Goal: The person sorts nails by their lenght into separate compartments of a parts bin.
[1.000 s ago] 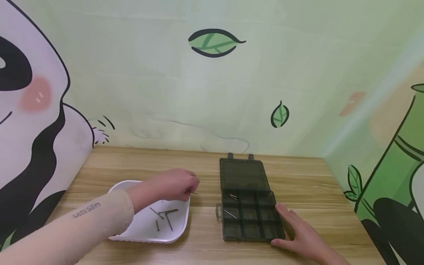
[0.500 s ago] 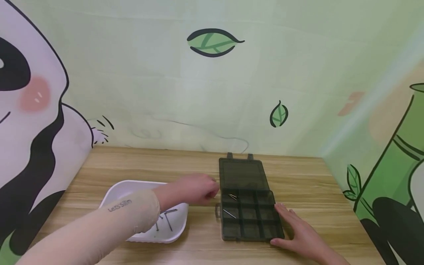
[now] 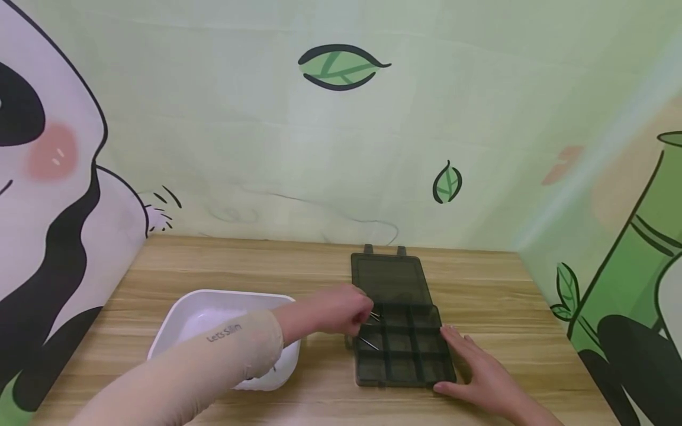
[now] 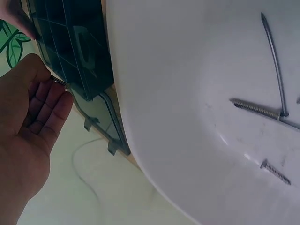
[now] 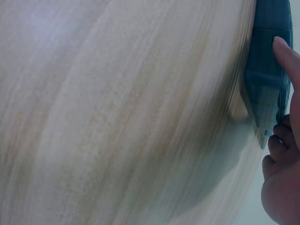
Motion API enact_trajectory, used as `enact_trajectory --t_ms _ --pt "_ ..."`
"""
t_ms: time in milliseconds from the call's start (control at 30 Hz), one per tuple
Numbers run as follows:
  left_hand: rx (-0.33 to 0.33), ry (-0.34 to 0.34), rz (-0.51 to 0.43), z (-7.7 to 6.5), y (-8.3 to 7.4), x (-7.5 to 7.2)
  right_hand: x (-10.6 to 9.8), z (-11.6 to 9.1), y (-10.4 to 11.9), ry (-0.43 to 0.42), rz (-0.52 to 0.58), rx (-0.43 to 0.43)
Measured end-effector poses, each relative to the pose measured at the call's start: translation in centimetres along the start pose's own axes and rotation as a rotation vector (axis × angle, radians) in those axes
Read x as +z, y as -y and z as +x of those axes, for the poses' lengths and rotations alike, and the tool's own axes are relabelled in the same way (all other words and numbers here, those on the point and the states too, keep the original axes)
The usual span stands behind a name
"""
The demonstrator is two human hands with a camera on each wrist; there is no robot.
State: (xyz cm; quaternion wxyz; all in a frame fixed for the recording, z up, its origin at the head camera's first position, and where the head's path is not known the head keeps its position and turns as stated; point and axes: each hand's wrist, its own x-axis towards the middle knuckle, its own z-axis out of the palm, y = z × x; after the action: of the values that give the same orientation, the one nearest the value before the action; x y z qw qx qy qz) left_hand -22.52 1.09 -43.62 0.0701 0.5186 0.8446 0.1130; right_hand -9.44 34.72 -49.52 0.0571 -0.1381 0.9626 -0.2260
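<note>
Between thumb and fingers, my left hand (image 3: 346,309) pinches a small screw (image 4: 59,81), its far end partly hidden. That hand is over the left edge of a dark, see-through compartment box (image 3: 403,341). Short fasteners (image 3: 375,318) lie in the box's back left compartment, and a longer nail (image 3: 369,344) lies in the middle left one. My right hand (image 3: 485,376) rests against the box's right side, thumb (image 5: 281,49) at the front corner and fingers extended along the wall.
A white tray (image 3: 183,305) stands to the left, partly under the left forearm. In it are a long nail (image 4: 275,65), a screw (image 4: 255,108) and a shorter screw (image 4: 275,172). The box's open lid (image 3: 390,278) lies back toward the wall.
My left hand has moved right from over the tray to the box's left edge, carrying the screw. The forearm now covers more of the tray. My right hand stays at the box.
</note>
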Motion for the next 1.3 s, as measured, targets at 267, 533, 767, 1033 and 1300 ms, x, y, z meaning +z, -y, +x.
enact_trajectory --t_ms 267,533,767,1033,1300 --pt "0.000 -0.007 -0.042 0.8 -0.6 0.9 0.1 0.0 0.0 0.023 0.023 0.037" --pt "0.018 -0.023 -0.010 1.6 -1.0 1.8 0.0 -0.1 0.0 -0.006 0.011 0.006" --pt "0.065 -0.011 0.035 2.2 -1.4 2.2 0.2 -0.1 -0.2 -0.011 0.023 0.012" --pt "0.100 -0.029 0.111 2.5 -1.1 3.1 0.2 -0.1 -0.3 -0.003 0.023 0.023" --pt "0.109 -0.046 0.099 2.3 -0.8 3.4 0.2 0.0 -0.5 0.009 0.035 0.029"
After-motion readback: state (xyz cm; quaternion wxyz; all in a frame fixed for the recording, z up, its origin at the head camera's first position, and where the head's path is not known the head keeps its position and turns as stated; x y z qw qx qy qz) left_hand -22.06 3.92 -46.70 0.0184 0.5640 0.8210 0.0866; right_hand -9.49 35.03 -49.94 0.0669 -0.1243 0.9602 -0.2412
